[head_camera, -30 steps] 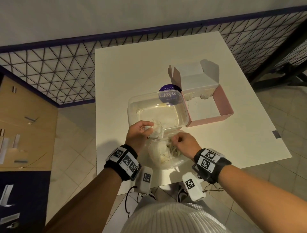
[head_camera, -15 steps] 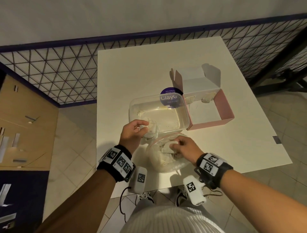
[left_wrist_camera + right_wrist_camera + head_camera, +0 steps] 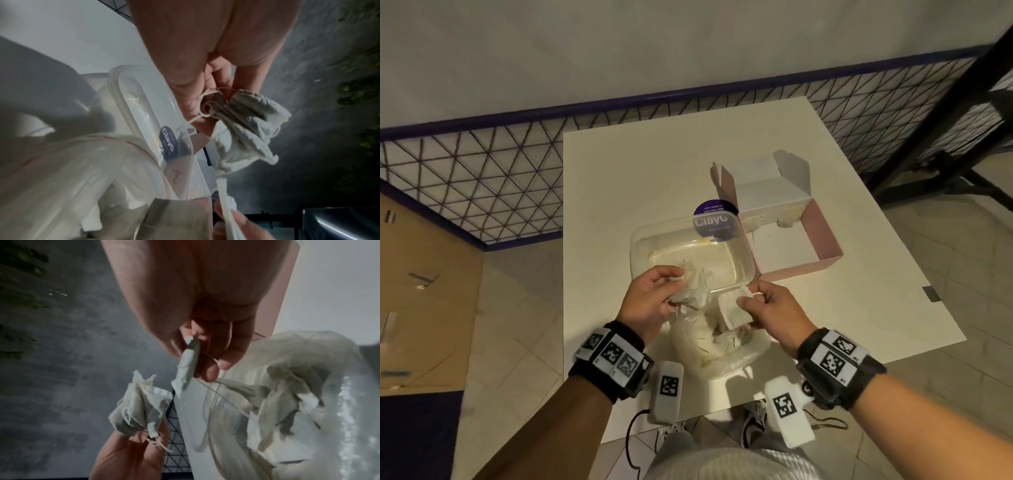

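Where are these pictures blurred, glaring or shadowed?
Head view: fairly sharp, with soft shadows beside the pink box. Left wrist view: the tea bags are sharp, the plastic bag nearby is blurred. Right wrist view: glare on that bag's right edge, background dark and noisy.

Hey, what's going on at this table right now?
A person is handling stringed tea bags at a white table. The left hand grips a bunch of tea bags, while the right hand pinches a single tea bag just above an open plastic bag holding more. A clear container and an open pink box sit just beyond the hands.
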The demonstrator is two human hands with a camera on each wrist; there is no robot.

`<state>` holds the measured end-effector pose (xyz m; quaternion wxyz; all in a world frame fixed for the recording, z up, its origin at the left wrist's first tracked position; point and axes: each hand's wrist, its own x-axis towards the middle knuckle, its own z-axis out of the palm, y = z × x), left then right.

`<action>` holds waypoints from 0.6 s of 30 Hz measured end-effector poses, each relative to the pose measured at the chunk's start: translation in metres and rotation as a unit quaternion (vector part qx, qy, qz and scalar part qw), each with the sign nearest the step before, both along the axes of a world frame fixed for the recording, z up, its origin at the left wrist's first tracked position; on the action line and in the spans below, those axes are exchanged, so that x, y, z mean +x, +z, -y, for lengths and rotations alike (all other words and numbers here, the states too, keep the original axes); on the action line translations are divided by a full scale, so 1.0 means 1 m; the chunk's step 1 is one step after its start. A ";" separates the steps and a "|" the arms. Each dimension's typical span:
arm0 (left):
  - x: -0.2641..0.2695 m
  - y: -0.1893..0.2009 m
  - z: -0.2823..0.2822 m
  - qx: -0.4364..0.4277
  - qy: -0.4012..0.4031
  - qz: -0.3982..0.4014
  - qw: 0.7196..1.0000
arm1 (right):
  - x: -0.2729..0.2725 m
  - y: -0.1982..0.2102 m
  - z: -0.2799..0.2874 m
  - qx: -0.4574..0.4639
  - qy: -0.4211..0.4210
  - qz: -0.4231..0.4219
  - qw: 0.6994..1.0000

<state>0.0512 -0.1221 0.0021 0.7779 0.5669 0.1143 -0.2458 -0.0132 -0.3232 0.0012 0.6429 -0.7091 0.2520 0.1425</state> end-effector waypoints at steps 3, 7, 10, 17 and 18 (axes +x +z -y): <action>-0.005 0.005 0.006 -0.019 -0.019 -0.006 1.000 | 0.005 0.002 -0.003 0.003 -0.021 0.008 1.000; -0.008 0.007 0.013 -0.042 -0.018 -0.032 0.998 | 0.007 0.004 -0.006 -0.001 -0.014 0.041 0.999; -0.010 0.009 0.015 -0.065 -0.004 -0.052 0.997 | 0.006 0.007 -0.008 -0.049 -0.014 0.065 0.997; -0.010 0.012 0.013 -0.059 0.003 -0.043 0.997 | 0.002 0.001 0.007 -0.289 0.221 0.010 0.931; -0.008 0.011 0.012 -0.054 0.004 -0.041 0.998 | 0.002 0.001 0.010 -0.328 0.248 0.007 0.912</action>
